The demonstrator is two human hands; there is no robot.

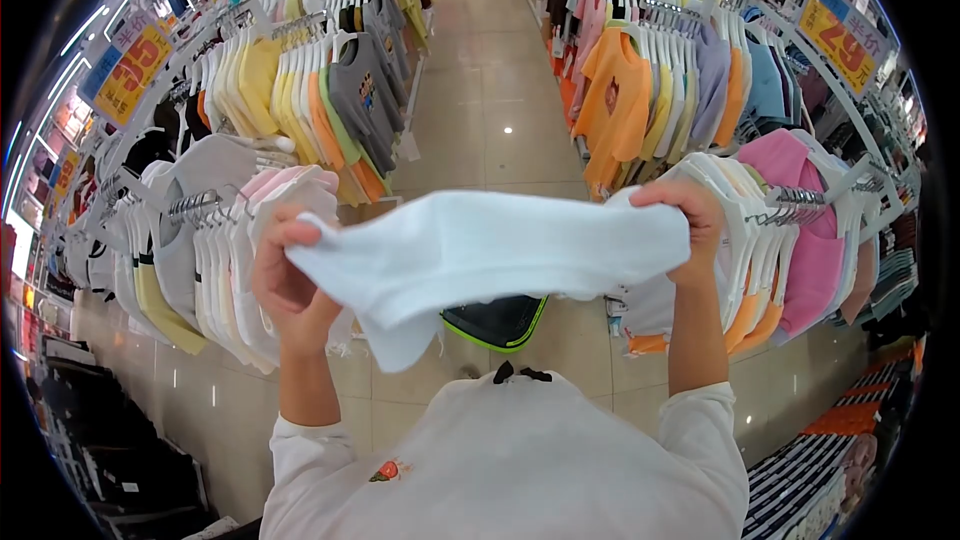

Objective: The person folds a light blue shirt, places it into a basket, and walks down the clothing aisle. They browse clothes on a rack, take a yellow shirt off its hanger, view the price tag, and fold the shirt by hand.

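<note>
A pale blue-white garment [500,240] is stretched sideways between my two hands, in front of my chest. It looks like a folded shirt, but its exact kind is unclear. My left hand [290,275] grips its left end, thumb on top, and a loose flap hangs down beside that hand. At the other end, my right hand [692,225] pinches the cloth, with the fingers partly behind it. Below the cloth, a black stool or tray-like object with a bright green rim [495,324] is partly hidden.
Clothes racks line both sides of a tiled aisle [490,120]. Grey shirts [366,90] hang at left and an orange shirt [612,90] at right. Price signs [845,38] stand above. Dark folded stacks [110,440] lie lower left, striped ones [810,475] lower right.
</note>
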